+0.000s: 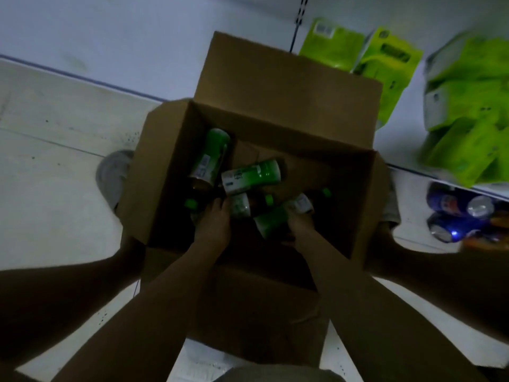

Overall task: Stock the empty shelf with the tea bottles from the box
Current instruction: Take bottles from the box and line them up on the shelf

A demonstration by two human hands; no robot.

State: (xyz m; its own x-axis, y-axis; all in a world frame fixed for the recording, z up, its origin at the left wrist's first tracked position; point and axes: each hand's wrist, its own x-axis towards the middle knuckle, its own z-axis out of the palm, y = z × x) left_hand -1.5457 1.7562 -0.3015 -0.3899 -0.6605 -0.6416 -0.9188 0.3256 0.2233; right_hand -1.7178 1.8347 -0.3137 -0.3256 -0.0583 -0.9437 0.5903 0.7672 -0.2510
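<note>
Tea bottles [252,175] lie loose on their sides in the open cardboard box [355,199] on the floor, both hands down among them.

Right hand [301,224] has its fingers curled round a green-labelled bottle [278,216] lying slantwise near the box's near wall. Left hand [213,221] reaches in beside it, fingertips touching a dark bottle with a green cap [245,204]; how far its fingers are curled cannot be told in the dim, blurred view. Beyond the box runs a white shelf [110,37] with lime-green packs [385,56] to the right, and blue cans [454,202] on a lower level.
</note>
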